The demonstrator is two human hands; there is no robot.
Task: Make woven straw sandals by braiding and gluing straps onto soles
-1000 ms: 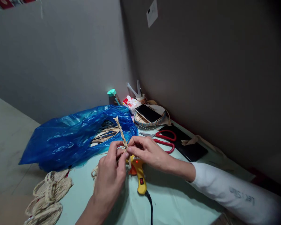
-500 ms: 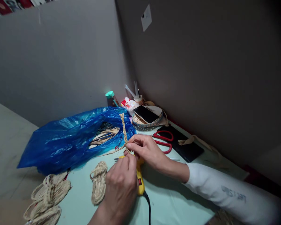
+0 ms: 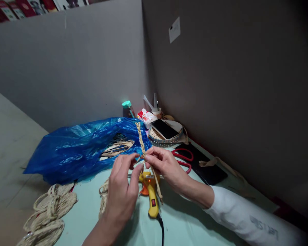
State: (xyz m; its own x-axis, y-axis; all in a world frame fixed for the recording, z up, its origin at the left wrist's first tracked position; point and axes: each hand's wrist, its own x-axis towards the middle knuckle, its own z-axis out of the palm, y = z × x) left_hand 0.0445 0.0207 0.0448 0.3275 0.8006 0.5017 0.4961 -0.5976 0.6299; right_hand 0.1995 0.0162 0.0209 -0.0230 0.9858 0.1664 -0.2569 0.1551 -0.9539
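My right hand (image 3: 164, 164) pinches a tan straw braid (image 3: 141, 140) that stands up from my fingers, with loose strands hanging down past the wrist. My left hand (image 3: 123, 191) is raised beside it, fingers curled toward the braid's lower end; thumb and forefinger close on a thin strand there. Both hands hover over a yellow glue gun (image 3: 151, 193) lying on the pale green table (image 3: 190, 222), its red light on. A small coil of braided straw (image 3: 102, 198) lies partly hidden under my left hand.
A blue plastic bag (image 3: 74, 150) with straw strips lies behind the hands. Red scissors (image 3: 182, 159) rest on a black pad (image 3: 207, 171). A woven basket (image 3: 166, 135) holds a phone at the corner. Braided coils (image 3: 46, 215) lie at the table's left edge. Walls close the back and right.
My left hand has lifted off the glue gun and come back up beside the braid. The braid stands higher and loose strands now hang down. The view shifted slightly.
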